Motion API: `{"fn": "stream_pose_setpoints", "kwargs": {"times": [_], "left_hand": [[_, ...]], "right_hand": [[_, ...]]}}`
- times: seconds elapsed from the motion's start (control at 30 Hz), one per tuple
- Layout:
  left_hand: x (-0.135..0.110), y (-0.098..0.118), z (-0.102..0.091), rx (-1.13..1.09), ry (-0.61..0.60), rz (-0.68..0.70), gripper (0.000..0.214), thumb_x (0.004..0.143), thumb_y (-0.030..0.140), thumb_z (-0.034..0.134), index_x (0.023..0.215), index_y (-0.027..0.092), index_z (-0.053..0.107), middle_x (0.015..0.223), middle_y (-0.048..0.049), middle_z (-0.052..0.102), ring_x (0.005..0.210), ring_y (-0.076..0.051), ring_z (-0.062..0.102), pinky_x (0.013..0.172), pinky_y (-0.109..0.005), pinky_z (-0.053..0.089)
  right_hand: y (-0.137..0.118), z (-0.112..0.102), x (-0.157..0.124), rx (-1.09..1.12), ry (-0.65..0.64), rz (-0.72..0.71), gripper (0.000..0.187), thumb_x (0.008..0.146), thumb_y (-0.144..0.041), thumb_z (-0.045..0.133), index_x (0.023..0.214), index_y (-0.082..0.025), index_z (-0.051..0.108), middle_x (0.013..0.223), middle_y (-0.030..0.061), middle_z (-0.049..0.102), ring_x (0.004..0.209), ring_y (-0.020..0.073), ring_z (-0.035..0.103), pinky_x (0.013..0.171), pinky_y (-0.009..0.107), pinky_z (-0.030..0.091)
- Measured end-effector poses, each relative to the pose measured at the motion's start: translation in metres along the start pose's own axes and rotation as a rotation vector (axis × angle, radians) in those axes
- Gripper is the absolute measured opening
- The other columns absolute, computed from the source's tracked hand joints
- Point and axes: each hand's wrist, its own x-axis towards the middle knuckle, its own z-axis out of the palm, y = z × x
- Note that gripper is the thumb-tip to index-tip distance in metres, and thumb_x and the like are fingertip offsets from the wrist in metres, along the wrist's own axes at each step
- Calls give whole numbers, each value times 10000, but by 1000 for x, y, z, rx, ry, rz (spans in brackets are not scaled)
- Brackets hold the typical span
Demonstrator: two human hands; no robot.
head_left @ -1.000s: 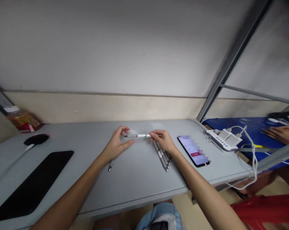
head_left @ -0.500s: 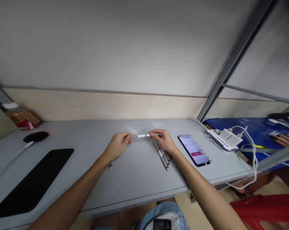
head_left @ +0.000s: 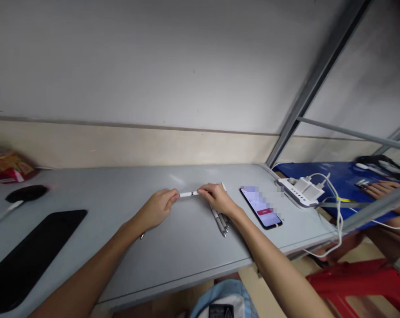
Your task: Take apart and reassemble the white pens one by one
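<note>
A white pen [head_left: 187,194] with a dark band lies roughly level between my two hands, just over the grey desk. My left hand [head_left: 158,207] pinches its left end, fingers closed. At its other end, my right hand [head_left: 218,198] is closed with thumb and fingertips on the pen. Several grey and white pens [head_left: 221,224] lie on the desk below my right hand, partly hidden by it. A small metal tip [head_left: 142,236] pokes out beside my left wrist; the rest of it is covered.
To the right are a phone [head_left: 261,206], a power strip [head_left: 299,192] with white cables and a red stool [head_left: 359,282]. Another person's hand [head_left: 383,190] rests over a blue table. Leftward lie a black pad [head_left: 37,256], a round black charger [head_left: 26,193] and a bottle [head_left: 9,165].
The camera view has turned slightly right, so the desk items appear shifted left. Both hands still hold the white pen, with the left hand's fingers now more closed around its end.
</note>
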Motion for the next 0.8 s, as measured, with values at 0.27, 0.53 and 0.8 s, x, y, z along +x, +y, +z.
{"fn": "stream_pose_setpoints", "kwargs": {"times": [0.27, 0.53, 0.8], "left_hand": [[0, 5, -3, 199, 117, 155, 283, 958, 244, 331, 803, 189, 562, 714, -34, 565, 727, -186, 477, 705, -324, 379], [-1, 0, -13, 107, 75, 64, 316, 944, 383, 370, 1098, 202, 580, 982, -61, 642, 928, -209, 544, 869, -361, 384], [2, -6, -13, 350, 174, -205, 339, 939, 402, 339, 906, 201, 611, 911, -74, 662, 910, -252, 544, 824, -395, 372]], "right_hand": [[-3, -6, 0, 521, -163, 284, 395, 878, -498, 537, 749, -135, 625, 564, -46, 425, 514, 80, 354, 503, 225, 273], [-4, -2, 7, 1413, 104, 445, 203, 814, -371, 662, 905, -213, 574, 871, 25, 624, 860, 172, 623, 785, 336, 507], [-12, 0, 6, 1611, 137, 294, 176, 899, -330, 572, 1055, -304, 494, 603, -77, 334, 445, 69, 288, 425, 161, 274]]}}
